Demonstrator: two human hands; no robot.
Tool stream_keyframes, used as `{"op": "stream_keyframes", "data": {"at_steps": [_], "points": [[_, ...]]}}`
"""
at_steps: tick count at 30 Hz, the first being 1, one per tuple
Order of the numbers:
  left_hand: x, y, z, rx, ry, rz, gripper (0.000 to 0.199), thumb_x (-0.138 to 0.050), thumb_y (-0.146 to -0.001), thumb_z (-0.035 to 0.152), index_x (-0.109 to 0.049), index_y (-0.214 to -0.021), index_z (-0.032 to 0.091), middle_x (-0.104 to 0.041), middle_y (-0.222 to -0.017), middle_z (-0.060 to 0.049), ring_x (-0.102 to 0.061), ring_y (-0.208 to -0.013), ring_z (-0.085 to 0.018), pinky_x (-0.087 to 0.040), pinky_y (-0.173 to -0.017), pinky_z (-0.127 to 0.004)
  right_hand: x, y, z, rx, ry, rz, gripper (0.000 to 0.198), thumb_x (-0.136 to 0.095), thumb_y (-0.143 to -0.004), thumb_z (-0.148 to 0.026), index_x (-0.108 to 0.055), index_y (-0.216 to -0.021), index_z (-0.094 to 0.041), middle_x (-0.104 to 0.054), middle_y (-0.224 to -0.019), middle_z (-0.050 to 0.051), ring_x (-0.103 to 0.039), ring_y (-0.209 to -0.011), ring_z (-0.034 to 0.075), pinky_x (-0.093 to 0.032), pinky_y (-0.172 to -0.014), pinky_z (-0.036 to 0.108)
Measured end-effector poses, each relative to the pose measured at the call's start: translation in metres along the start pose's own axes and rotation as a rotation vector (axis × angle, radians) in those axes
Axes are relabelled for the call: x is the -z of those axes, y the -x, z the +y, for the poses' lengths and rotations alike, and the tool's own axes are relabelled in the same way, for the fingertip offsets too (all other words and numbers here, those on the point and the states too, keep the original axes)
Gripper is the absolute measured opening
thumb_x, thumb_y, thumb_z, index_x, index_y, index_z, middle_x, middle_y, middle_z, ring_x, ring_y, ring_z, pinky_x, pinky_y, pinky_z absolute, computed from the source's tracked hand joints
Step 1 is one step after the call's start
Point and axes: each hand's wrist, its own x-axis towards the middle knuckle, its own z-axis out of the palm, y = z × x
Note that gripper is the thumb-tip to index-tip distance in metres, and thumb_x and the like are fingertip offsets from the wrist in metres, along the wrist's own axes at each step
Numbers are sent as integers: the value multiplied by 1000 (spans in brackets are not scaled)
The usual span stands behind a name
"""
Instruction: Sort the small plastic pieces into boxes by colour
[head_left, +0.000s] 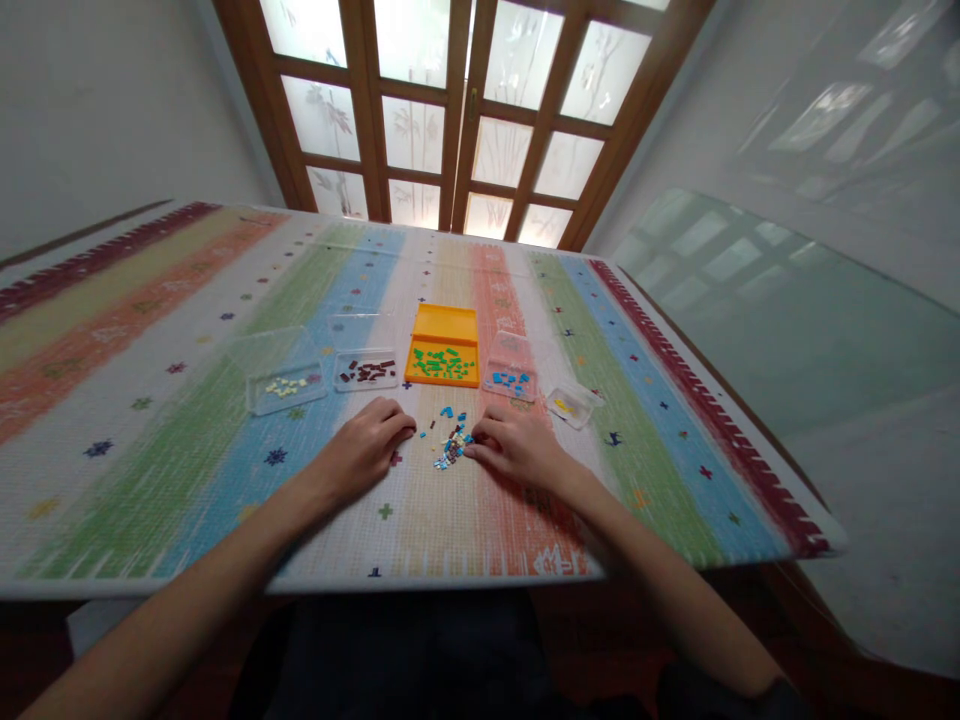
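Observation:
A small heap of mixed toy bricks (452,447), blue, brown and pale ones, lies on the striped cloth between my hands. My right hand (514,440) reaches into the heap's right side, thumb and forefinger pinched beside some blue pieces; what is between the fingertips is too small to make out. To the left of the heap, my left hand (377,428) rests on the cloth with its fingers curled together, hiding anything in them. A few loose pieces, among them a blue brick (447,412), are scattered just above the heap.
Behind the hands stands an opened orange case (443,382) of green bricks. Clear boxes flank it: one with cream pieces (287,386), one with brown pieces (367,371), one with blue pieces (511,381), one with yellow pieces (564,406). The table's front edge (420,588) is near me.

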Motion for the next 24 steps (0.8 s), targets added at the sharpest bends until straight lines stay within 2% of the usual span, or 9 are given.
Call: {"op": "stream_keyframes", "data": {"at_steps": [12,18,24], "points": [[1,3,-8,-21,31,58,18,-50,-101,19,-67,-98,20,-61,-93,-6,-57,-91,-22,-49,-86,-37,-8,9,6,9,29,41,17,-63,-101,-26,-75,-94,-17,-70,-94,9,-62,-80,18,-39,-68,28],[0,3,-9,-28,-20,39,18,-49,-102,19,-66,-97,18,-61,-95,-7,-57,-92,-23,-50,-86,-38,-8,11,7,64,26,50,18,-59,-103,-25,-75,-106,-19,-70,-97,8,-62,-81,17,-39,-68,27],[-4,4,-13,-22,-51,47,17,-50,-102,18,-64,-92,18,-60,-94,-8,-56,-91,-23,-50,-84,-38,-9,7,7,69,49,20,16,-60,-102,-25,-74,-99,-18,-69,-95,7,-62,-79,17,-38,-66,27]]}}
